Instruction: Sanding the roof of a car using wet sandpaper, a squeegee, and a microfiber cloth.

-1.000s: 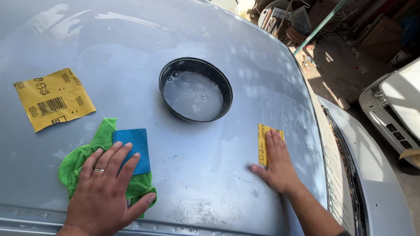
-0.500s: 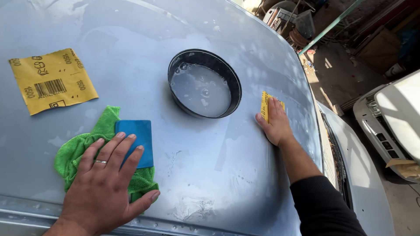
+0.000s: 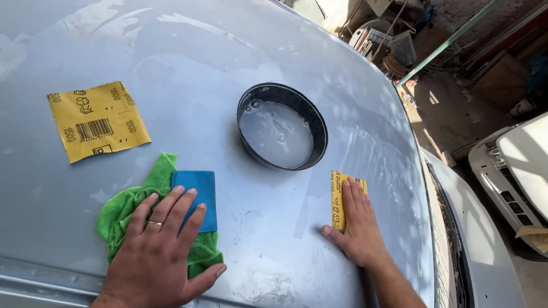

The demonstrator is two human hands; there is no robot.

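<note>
Comparing this moment with the view 0.5 s earlier, the right hand (image 3: 358, 228) is found lower and nearer the person, drawn back from beside the round black metal pan of soapy water (image 3: 282, 133) toward the front of the wet grey car bonnet (image 3: 188, 51). The folded strip of yellow sandpaper (image 3: 337, 197) has travelled with it and now lies well below the pan's rim rather than level with it. A position close to the one seen 1 s ago is thus regained.

The strip is pressed flat against the bonnet under the right hand's extended fingers (image 3: 353, 197); the palm is flat, not clenched, and only the strip's left edge and far end are seen beyond the fingertips, the rest being covered. The thumb is spread out to the left, on the bare panel.

The left hand (image 3: 162, 245) is kept where it was, laid flat and spread open over a crumpled green microfibre cloth (image 3: 123, 214) and a small blue rectangular rubber block (image 3: 197, 191), whose near end is covered by the fingertips. A ring is worn on 1 finger.

A full square sheet of yellow sandpaper (image 3: 97, 121) lies apart at the upper left, untouched, printed side up. A white car (image 3: 522, 171) is parked at the right edge.
</note>
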